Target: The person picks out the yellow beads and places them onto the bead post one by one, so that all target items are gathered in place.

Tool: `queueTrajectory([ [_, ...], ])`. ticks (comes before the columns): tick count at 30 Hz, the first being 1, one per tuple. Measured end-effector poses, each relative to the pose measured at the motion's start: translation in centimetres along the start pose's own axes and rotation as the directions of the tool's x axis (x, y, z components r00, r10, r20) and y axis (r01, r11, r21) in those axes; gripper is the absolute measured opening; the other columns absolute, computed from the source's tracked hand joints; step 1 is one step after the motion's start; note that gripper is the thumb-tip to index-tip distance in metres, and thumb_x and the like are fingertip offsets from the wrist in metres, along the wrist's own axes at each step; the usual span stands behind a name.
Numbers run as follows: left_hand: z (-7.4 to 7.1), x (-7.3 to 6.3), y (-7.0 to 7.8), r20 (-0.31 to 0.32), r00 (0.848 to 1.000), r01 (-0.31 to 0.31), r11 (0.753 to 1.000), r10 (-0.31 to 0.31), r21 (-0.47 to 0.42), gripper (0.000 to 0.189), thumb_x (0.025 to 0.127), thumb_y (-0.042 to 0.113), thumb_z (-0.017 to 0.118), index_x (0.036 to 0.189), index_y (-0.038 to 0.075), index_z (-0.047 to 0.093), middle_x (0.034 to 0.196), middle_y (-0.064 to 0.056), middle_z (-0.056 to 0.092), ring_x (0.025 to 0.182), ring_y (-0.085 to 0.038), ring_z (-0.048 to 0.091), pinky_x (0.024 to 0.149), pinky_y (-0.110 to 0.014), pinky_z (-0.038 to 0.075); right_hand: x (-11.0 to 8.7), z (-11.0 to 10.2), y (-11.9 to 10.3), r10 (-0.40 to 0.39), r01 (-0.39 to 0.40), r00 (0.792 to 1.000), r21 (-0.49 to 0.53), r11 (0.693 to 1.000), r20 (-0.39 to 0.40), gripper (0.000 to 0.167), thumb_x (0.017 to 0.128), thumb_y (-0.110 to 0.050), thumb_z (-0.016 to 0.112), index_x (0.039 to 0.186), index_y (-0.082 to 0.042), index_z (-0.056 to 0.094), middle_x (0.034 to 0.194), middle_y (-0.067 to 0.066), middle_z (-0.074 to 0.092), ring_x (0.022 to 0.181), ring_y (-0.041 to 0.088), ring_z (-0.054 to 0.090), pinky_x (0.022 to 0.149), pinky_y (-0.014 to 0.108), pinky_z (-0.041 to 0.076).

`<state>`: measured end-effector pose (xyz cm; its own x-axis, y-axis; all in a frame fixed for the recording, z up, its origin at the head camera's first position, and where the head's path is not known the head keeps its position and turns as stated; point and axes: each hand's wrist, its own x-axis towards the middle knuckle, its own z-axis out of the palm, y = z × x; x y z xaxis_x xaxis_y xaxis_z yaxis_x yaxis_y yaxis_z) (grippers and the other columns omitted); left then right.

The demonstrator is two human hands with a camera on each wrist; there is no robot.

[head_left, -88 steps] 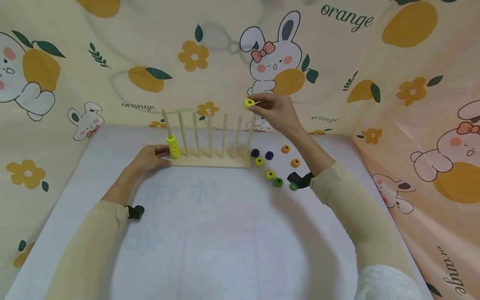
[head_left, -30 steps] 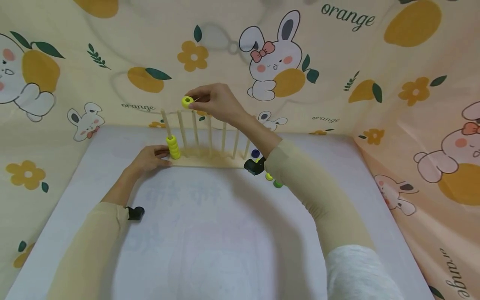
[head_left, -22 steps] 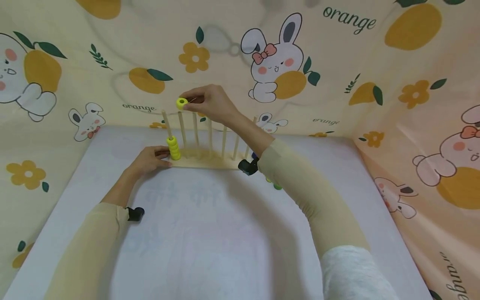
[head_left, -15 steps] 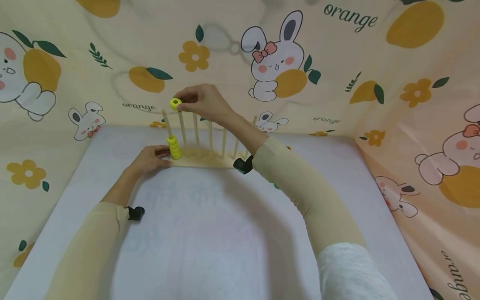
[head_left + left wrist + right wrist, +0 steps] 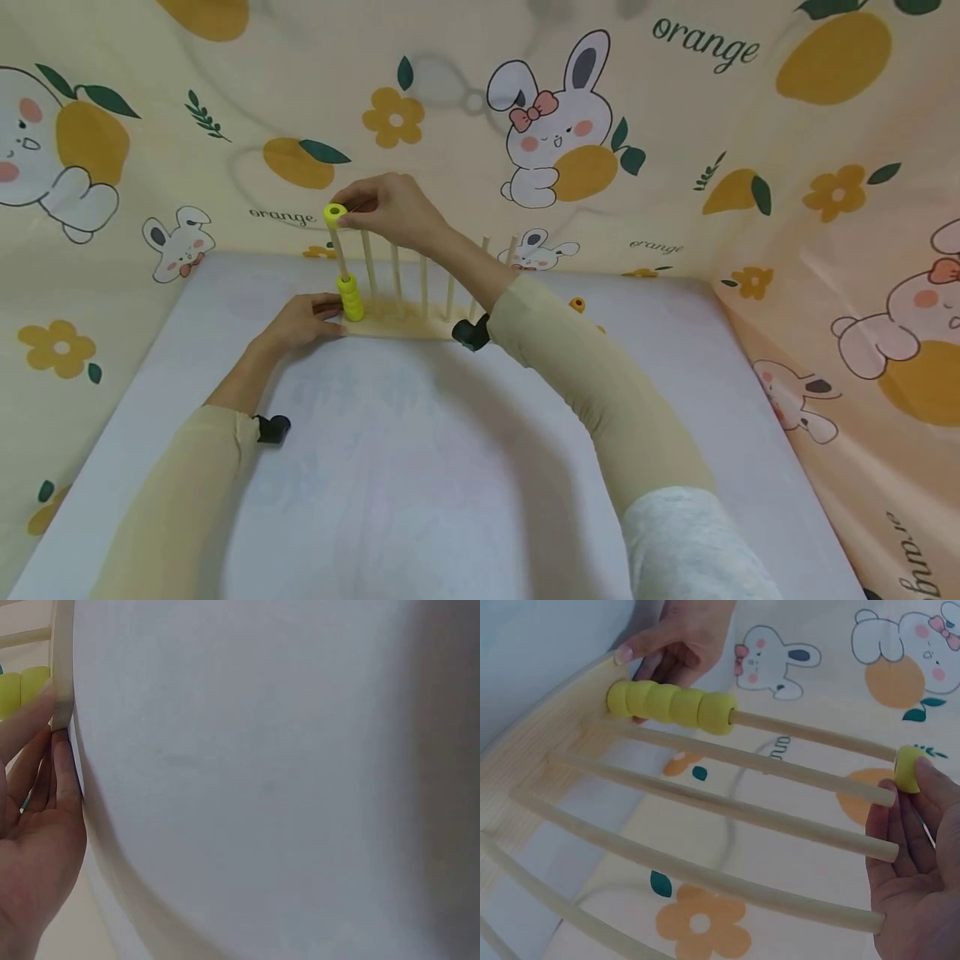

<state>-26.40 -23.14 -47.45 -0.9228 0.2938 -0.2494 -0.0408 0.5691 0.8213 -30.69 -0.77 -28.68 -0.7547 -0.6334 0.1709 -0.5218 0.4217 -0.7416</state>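
A wooden peg rack [image 5: 405,329] with a row of upright pegs stands on the table. Several yellow beads [image 5: 669,705] are stacked at the foot of its leftmost peg. At the top of that same peg my right hand [image 5: 397,212] pinches one more yellow bead [image 5: 333,222] between thumb and fingers; in the right wrist view the bead [image 5: 909,769] sits right at the peg's tip. My left hand [image 5: 296,323] grips the rack's left end, and the left wrist view shows the thumb and fingers [image 5: 66,769] at the end of the base. The right forearm hides part of the rack.
An orange bead [image 5: 577,305] lies on the white table [image 5: 375,467] beyond my right sleeve, with another partly covered by the sleeve. A patterned cloth [image 5: 450,167] with rabbits and oranges rises behind the table and at both sides.
My right hand has carried the yellow bead leftward from the rack's right side to the top of the leftmost peg. The forearm now covers loose beads seen earlier. My left hand has stayed put.
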Motion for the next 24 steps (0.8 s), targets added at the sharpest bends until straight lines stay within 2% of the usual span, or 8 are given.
queueTrajectory([
  [4,0.04,0.13,-0.26,-0.001,1.000,-0.004,1.000,0.004,0.010,0.069,0.089,0.010,0.074,0.146,-0.008,0.041,0.149,-0.025,0.044,0.137,-0.036,0.044,0.115,-0.046,0.035,0.18,0.16,-0.06,0.002,-0.002,1.000,-0.021,1.000,0.015,0.030,0.090,-0.021,0.074,0.118,-0.011,0.073,0.104,-0.004,0.073,0.091,0.005,0.065,0.083,0.016,0.052],
  [10,0.03,0.07,-0.37,0.014,1.000,-0.020,0.999,0.020,-0.029,0.071,0.089,0.010,0.075,0.147,-0.009,0.037,0.150,-0.026,0.042,0.139,-0.037,0.041,0.115,-0.045,0.035,0.48,0.37,0.00,0.023,-0.021,0.999,-0.044,0.999,0.044,0.032,0.090,-0.024,0.075,0.119,-0.012,0.073,0.108,-0.005,0.073,0.093,0.003,0.066,0.082,0.017,0.052],
  [15,0.01,-0.04,-0.36,0.014,1.000,-0.007,0.999,0.008,-0.032,0.072,0.089,0.011,0.075,0.147,-0.009,0.037,0.151,-0.025,0.041,0.139,-0.036,0.041,0.115,-0.045,0.034,0.57,0.50,0.03,0.043,-0.037,0.997,-0.095,0.995,0.066,0.032,0.091,-0.025,0.073,0.121,-0.014,0.073,0.110,-0.005,0.073,0.093,0.003,0.066,0.080,0.017,0.052],
  [24,0.04,-0.16,-0.14,0.009,1.000,0.009,1.000,-0.009,-0.022,0.074,0.089,0.017,0.076,0.148,-0.007,0.038,0.151,-0.024,0.042,0.139,-0.036,0.040,0.117,-0.047,0.031,0.75,0.56,0.04,0.087,-0.081,0.993,-0.082,0.993,0.079,0.033,0.090,-0.025,0.074,0.121,-0.013,0.073,0.113,-0.004,0.074,0.097,0.002,0.067,0.083,0.015,0.052],
])
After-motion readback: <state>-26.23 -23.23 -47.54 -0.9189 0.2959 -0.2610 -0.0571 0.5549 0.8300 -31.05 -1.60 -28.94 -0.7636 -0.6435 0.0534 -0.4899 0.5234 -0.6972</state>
